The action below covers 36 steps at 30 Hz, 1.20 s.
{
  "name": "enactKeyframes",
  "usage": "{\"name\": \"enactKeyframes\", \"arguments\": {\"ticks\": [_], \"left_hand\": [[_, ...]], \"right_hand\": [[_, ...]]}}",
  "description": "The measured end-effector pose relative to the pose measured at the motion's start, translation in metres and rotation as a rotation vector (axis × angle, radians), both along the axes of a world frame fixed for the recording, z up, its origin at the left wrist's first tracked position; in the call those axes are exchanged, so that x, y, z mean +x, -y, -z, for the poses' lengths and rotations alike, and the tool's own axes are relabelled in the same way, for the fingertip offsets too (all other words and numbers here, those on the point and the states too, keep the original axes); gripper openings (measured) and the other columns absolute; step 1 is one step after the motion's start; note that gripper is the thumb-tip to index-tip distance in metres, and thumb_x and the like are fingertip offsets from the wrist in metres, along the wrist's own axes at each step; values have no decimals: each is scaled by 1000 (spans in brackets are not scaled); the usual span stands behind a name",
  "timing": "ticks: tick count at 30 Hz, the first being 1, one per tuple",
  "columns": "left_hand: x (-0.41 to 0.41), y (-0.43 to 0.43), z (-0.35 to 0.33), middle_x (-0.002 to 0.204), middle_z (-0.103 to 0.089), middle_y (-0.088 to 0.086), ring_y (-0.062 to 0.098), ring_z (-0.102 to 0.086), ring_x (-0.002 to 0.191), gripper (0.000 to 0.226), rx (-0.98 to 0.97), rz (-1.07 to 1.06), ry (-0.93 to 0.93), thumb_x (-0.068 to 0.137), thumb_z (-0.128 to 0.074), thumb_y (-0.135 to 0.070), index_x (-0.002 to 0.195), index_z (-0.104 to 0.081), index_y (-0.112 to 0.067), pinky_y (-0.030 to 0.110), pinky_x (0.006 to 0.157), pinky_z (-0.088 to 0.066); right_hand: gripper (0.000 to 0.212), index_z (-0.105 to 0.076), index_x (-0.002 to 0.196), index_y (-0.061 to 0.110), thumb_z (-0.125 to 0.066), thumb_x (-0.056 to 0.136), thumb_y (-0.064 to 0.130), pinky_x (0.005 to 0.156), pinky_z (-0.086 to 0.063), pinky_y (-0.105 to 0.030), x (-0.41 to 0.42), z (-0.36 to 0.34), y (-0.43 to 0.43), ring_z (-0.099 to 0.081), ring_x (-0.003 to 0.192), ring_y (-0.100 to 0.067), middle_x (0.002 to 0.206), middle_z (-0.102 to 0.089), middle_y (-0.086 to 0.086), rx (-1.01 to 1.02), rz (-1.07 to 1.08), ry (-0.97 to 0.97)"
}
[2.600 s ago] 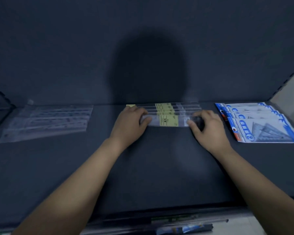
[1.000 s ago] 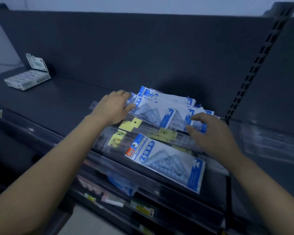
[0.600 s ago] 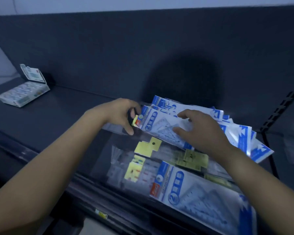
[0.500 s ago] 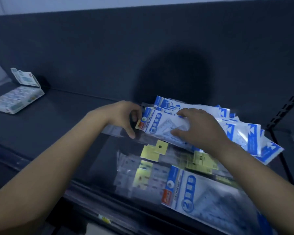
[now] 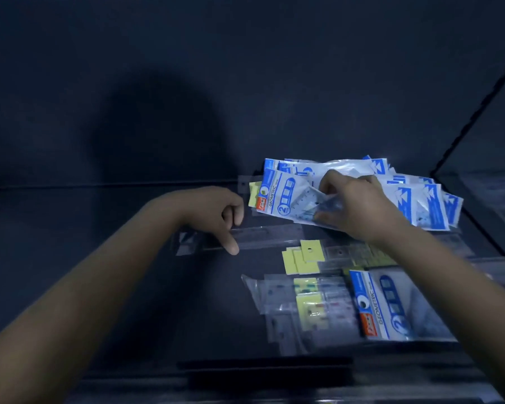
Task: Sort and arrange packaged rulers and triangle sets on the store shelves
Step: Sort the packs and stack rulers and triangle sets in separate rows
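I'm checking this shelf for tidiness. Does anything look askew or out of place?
Yes. The blue triangle-set packs at the back right lie in a loose, fanned heap, not a squared stack. One stray blue pack lies apart at the front, overlapping the clear ruler packs, so the two kinds are mixed.

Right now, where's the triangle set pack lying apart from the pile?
Head view, front right of the shelf: the lone triangle set pack lies on the clear ruler packs, nearer than the blue pile.

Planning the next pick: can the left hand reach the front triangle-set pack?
Probably: the left hand holds nothing; the front triangle-set pack lies exposed, only its right end under the right forearm.
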<state>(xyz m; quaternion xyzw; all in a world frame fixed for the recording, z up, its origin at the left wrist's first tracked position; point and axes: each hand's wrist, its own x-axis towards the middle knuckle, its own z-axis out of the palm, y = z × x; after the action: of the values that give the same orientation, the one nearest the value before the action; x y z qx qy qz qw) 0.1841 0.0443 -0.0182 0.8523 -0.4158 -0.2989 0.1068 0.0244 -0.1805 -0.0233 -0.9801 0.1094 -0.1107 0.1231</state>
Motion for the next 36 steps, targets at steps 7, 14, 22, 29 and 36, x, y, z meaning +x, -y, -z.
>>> {"name": "enactKeyframes", "arguments": {"ticks": [7,14,22,29,36], "left_hand": [[-15,6,-14,84,-59,-12,9,-55,72,53,-105,25,134,50,-88,-51,83,-54,-29,31,66,-46],[-79,42,-23,79,-66,-14,-7,-52,54,38,3,307,-93,59,-87,-45,83,-64,-26,10,52,-41],[-91,43,-15,75,-69,-12,0,-58,63,36,172,301,-122,66,-86,-34,87,-60,-20,16,59,-42],[-83,39,-27,64,-64,-13,-2,-55,58,14,72,211,-147,76,-79,-27,80,-68,-18,16,61,-43],[-62,42,-28,75,-61,-4,11,-57,62,11,-346,-35,-1,89,-64,-25,80,-58,-23,24,60,-45]], "right_hand": [[15,-53,91,19,-66,85,21,72,-32,-28,-26,-28,9,-52,80,-31,77,-61,0,-7,-15,58],[20,-59,102,20,-64,84,13,85,-23,-23,-46,-44,28,-52,78,-26,73,-63,1,-87,-13,65],[18,-61,93,25,-65,84,11,75,-48,-34,-51,-38,29,-61,86,-18,88,-65,6,156,-74,38],[27,-55,93,31,-75,76,33,67,-41,-30,-49,-23,49,-57,87,-19,91,-60,8,183,42,-93],[44,-41,55,13,-82,65,28,53,-26,-31,-64,-22,92,-35,54,-17,54,-36,2,261,177,-242]]}}
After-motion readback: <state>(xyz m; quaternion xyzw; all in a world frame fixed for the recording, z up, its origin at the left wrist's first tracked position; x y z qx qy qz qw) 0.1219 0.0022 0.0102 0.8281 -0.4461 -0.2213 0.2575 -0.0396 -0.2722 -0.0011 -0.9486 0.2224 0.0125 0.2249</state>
